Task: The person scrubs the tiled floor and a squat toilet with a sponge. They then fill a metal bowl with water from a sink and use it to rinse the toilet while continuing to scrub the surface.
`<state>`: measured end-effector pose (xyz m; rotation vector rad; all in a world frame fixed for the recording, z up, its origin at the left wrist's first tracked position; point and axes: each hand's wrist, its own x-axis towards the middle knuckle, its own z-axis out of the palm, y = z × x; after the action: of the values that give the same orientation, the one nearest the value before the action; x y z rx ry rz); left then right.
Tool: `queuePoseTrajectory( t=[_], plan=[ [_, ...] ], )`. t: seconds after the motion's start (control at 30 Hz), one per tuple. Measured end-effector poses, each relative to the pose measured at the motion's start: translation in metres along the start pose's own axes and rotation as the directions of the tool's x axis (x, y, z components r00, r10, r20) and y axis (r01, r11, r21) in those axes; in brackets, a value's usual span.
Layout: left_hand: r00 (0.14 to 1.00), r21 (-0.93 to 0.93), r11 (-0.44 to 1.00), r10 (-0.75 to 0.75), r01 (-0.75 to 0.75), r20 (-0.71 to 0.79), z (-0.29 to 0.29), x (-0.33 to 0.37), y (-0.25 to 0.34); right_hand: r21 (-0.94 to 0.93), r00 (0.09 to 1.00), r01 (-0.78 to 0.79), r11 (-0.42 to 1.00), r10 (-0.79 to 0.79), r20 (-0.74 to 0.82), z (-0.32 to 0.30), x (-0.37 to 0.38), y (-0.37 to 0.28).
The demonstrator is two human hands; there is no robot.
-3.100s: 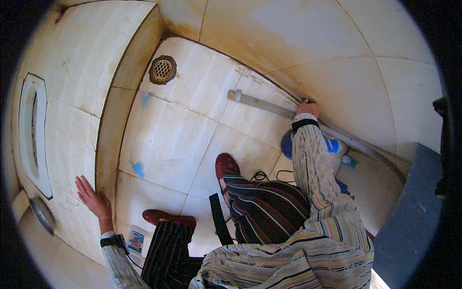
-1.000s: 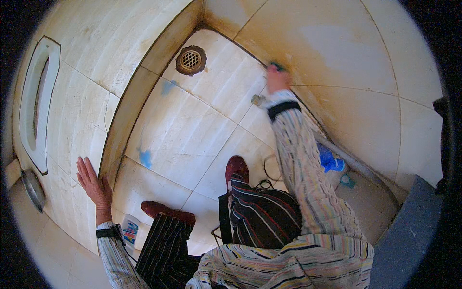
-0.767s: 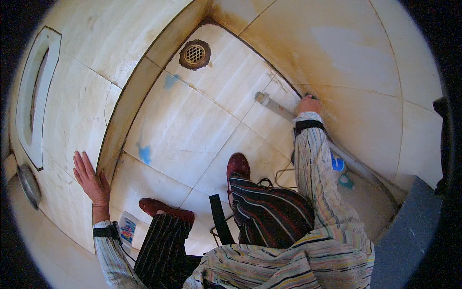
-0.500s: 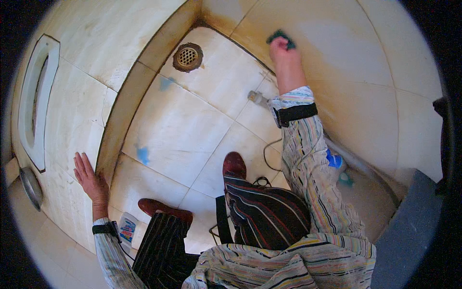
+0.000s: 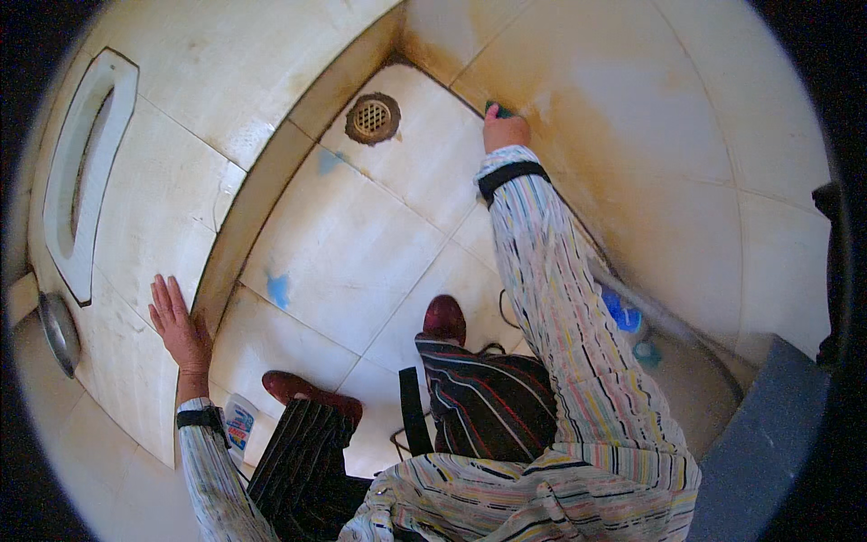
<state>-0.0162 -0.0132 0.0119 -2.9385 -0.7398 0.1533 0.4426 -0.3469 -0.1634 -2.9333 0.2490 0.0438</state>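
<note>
My right hand (image 5: 506,134) is closed around a dark green scouring pad (image 5: 499,109), mostly hidden by the fingers. It presses the pad low against the tiled wall (image 5: 614,117), close to where wall and floor meet. Brown and yellow stains spread over the tiles around it. On the raised tiled ledge (image 5: 172,208) at the left, my left hand (image 5: 183,341) lies flat with its fingers stretched out, holding nothing.
A round floor drain (image 5: 372,117) sits in the far corner. Set into the ledge is a white squat toilet (image 5: 68,208), with a metal bowl (image 5: 60,334) nearby. A bottle (image 5: 239,422) stands by my left forearm. A hose (image 5: 673,321) and blue-labelled container (image 5: 621,310) lie at right.
My right hand has moved lower on the wall with the scouring pad, toward the floor and slightly left. My left hand stays flat on the ledge; the whole view has shifted a little.
</note>
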Motion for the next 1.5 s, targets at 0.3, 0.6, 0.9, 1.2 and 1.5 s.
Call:
queuePoseTrajectory(
  t=[0.3, 0.6, 0.9, 1.2, 1.5],
  plan=[
    [1.0, -0.045, 0.999, -0.022, 0.022, 0.004, 0.0, -0.002, 0.001, 0.632, 0.993, 0.018, 0.775, 0.062, -0.103, -0.113, 0.043, 0.026],
    [0.999, -0.058, 0.998, 0.005, -0.007, -0.036, -0.001, 0.001, 0.003, 0.26, 0.997, 0.073, 0.963, -0.065, -0.039, 0.012, 0.014, -0.004],
    [1.0, -0.044, 0.999, -0.019, 0.018, -0.016, -0.002, 0.0, 0.003, 0.812, 0.911, 0.049, 0.582, -0.359, 0.202, -0.06, -0.01, -0.021],
    [0.998, -0.038, 0.997, -0.065, 0.065, 0.007, -0.003, 0.002, 0.007, 0.035, 0.33, 0.918, 0.394, -0.713, -0.618, -0.204, -0.005, -0.023],
    [0.999, -0.075, 0.997, -0.035, 0.034, -0.02, 0.002, 0.001, 0.003, -0.017, 0.314, 0.948, 0.318, -0.927, 0.204, -0.068, 0.025, -0.002]
  ],
)
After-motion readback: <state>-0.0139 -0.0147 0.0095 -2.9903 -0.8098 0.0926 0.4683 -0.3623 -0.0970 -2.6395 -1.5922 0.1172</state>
